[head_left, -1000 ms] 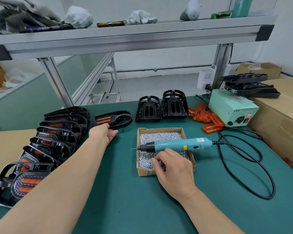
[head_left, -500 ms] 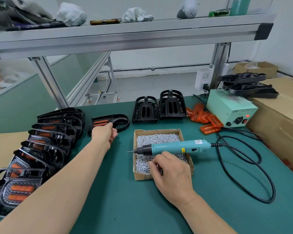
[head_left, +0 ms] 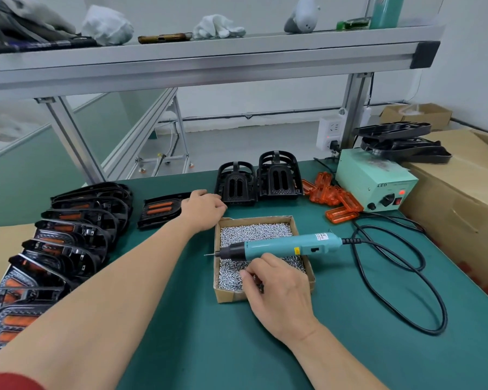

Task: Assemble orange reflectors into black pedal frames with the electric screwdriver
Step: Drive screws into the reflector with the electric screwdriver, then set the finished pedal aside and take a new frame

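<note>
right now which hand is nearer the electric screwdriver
Right. The right hand is in the screw box, just this side of the electric screwdriver lying across it. The left hand is farther back, past the box's far left corner, at the pedal.

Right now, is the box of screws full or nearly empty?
Nearly full: silver screws cover the cardboard box's whole floor, heaped close to its rim.

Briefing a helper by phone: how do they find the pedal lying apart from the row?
On the green table, look between the overlapping row of pedals and the box of screws. The lone pedal lies flat there, unstacked, with the left hand at its right end.
</note>
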A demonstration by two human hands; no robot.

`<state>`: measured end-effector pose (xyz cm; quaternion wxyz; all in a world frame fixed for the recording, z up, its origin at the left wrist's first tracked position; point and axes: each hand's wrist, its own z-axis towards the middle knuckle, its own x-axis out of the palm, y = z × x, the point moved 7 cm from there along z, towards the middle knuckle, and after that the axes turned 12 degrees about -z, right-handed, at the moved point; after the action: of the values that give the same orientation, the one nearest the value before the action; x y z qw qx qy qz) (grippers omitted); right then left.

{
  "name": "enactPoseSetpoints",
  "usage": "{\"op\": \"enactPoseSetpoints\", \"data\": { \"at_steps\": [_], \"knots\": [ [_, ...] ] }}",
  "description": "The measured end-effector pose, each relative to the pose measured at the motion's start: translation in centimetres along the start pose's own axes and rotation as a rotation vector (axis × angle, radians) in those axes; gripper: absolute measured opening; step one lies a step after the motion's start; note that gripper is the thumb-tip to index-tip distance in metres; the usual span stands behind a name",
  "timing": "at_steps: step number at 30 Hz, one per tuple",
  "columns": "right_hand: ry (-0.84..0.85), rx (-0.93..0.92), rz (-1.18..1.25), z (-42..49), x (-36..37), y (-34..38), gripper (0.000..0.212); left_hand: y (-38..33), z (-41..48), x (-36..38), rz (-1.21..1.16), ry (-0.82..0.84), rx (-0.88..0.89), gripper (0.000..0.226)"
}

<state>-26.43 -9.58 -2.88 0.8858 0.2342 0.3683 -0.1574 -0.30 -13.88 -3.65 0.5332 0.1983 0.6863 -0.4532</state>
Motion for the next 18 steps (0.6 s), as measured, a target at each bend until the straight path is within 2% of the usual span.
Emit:
{"op": "enactPoseSetpoints", "data": {
  "at_steps": [4, 8, 11, 18],
  "knots": [
    [-0.002, 0.008, -0.003, -0.1, 0.1, -0.2, 0.021, -0.5, 0.3, 0.1, 0.016, 0.050, -0.038, 0.038],
    [-0.003, 0.002, 0.005, -0.2, 0.1, -0.2, 0.020, -1.7, -0.3, -1.1, -0.019, -0.039, 0.085, 0.035],
    [-0.004, -0.002, 0.003, -0.1, 0.1, -0.2, 0.019, -2.5, -1.0, -2.3, -0.125, -0.142, 0.177, 0.027],
    [0.002, -0.001, -0.007, -0.2, 0.0, -0.3, 0.021, -2.2, -4.5, -5.2, -0.503, -0.389, 0.107, 0.010]
  ]
}}
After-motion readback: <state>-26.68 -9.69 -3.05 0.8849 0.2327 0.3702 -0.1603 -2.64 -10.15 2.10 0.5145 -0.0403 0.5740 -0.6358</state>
